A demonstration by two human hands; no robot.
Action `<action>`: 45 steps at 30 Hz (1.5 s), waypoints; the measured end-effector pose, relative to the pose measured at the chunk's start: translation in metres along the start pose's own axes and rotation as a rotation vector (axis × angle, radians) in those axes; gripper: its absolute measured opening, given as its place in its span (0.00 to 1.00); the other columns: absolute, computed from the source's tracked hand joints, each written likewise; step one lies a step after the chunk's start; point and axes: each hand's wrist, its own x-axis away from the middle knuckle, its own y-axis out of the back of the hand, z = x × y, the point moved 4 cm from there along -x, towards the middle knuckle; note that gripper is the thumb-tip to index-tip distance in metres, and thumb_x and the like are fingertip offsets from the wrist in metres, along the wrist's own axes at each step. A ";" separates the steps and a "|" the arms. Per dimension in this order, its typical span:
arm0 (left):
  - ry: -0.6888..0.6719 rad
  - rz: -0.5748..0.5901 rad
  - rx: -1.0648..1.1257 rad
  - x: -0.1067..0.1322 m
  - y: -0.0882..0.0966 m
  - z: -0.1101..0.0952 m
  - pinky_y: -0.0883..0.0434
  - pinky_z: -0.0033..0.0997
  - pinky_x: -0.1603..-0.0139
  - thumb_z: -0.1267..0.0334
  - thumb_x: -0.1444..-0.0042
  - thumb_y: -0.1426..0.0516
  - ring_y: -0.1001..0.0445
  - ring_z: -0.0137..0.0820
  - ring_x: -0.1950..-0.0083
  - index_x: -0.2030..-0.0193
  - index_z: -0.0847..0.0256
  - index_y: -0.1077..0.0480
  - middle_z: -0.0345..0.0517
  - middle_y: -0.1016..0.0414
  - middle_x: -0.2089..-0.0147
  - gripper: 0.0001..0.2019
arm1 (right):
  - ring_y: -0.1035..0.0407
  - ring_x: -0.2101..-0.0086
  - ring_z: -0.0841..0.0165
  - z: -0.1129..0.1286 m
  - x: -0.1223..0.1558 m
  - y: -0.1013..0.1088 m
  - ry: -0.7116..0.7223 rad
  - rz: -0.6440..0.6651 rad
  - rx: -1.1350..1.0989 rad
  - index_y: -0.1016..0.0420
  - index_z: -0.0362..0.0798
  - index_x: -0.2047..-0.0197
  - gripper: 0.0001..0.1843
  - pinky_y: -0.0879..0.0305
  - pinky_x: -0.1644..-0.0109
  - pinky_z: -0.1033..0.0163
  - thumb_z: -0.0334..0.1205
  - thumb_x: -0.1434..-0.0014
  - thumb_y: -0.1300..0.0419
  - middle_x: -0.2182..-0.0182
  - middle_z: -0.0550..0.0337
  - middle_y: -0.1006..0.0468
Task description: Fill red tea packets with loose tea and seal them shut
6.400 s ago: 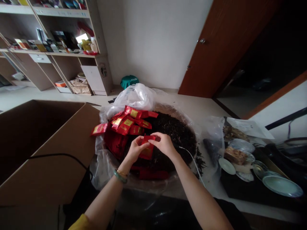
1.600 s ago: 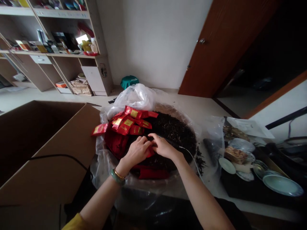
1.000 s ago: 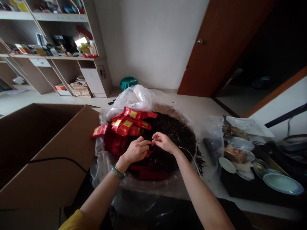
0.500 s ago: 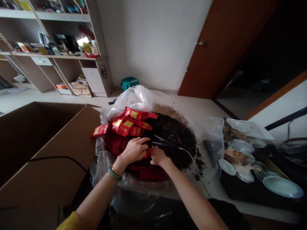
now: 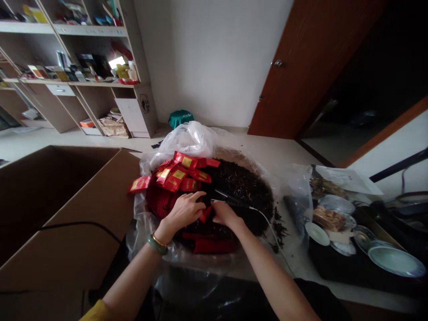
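A big round basin lined with clear plastic holds a heap of dark loose tea leaves. Small red foil packets with gold labels lie piled at its far left, and more red packets lie at its near edge. My left hand, with a green bangle on the wrist, curls its fingers round a small red packet over the tea. My right hand is closed right beside it, fingers at the packet's mouth. A thin dark tool with a white cable lies on the tea just past my right hand.
A large open cardboard box stands at the left with a black cable across its flap. Plates, bowls and food scraps crowd the right. A crumpled clear bag sits behind the basin. Shelves and a brown door are beyond.
Both hands came down from holding the packet up to resting low on the tea. My right hand dipped toward the near edge, then returned beside the packet. The dark tool now lies uncovered.
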 end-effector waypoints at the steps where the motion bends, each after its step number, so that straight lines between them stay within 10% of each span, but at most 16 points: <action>1: 0.003 -0.004 0.003 0.000 0.000 0.000 0.29 0.34 0.56 0.68 0.46 0.44 0.26 0.34 0.54 0.65 0.55 0.24 0.44 0.31 0.42 0.08 | 0.27 0.61 0.63 -0.003 0.002 0.010 -0.005 -0.031 -0.020 0.26 0.47 0.58 0.18 0.36 0.61 0.65 0.27 0.55 0.42 0.61 0.54 0.22; 8: 0.007 0.002 0.016 -0.008 -0.006 -0.008 0.29 0.33 0.56 0.68 0.46 0.44 0.26 0.32 0.56 0.64 0.55 0.24 0.45 0.31 0.43 0.08 | 0.29 0.66 0.67 -0.004 0.030 0.082 0.086 -0.469 -0.413 0.26 0.48 0.64 0.11 0.35 0.58 0.64 0.34 0.53 0.40 0.68 0.63 0.22; 18: 0.006 -0.029 0.027 -0.010 -0.008 -0.010 0.30 0.34 0.58 0.67 0.46 0.44 0.26 0.34 0.57 0.66 0.56 0.23 0.47 0.30 0.45 0.08 | 0.28 0.62 0.67 0.011 0.026 0.071 0.106 -0.502 -0.489 0.26 0.49 0.56 0.18 0.34 0.53 0.62 0.35 0.53 0.38 0.63 0.60 0.22; 27: 0.048 -0.119 0.041 -0.003 -0.004 0.000 0.30 0.36 0.56 0.68 0.48 0.43 0.28 0.36 0.55 0.62 0.56 0.24 0.47 0.30 0.45 0.08 | 0.27 0.62 0.67 0.007 0.038 0.078 0.046 -0.165 -0.302 0.23 0.50 0.61 0.12 0.34 0.55 0.64 0.30 0.51 0.39 0.64 0.61 0.20; 33: -0.004 -0.175 0.031 -0.001 -0.001 0.000 0.30 0.37 0.55 0.63 0.46 0.43 0.32 0.37 0.56 0.63 0.61 0.25 0.51 0.30 0.50 0.06 | 0.34 0.52 0.61 0.026 0.032 0.063 0.127 -0.203 0.013 0.26 0.50 0.50 0.22 0.36 0.48 0.59 0.45 0.48 0.34 0.54 0.52 0.27; 45: -0.082 0.027 0.087 -0.001 -0.008 0.009 0.31 0.34 0.54 0.61 0.47 0.40 0.31 0.35 0.54 0.59 0.61 0.29 0.48 0.29 0.52 0.10 | 0.30 0.56 0.62 0.034 0.025 0.040 0.100 -0.029 0.122 0.25 0.50 0.54 0.14 0.34 0.57 0.63 0.45 0.43 0.39 0.58 0.54 0.27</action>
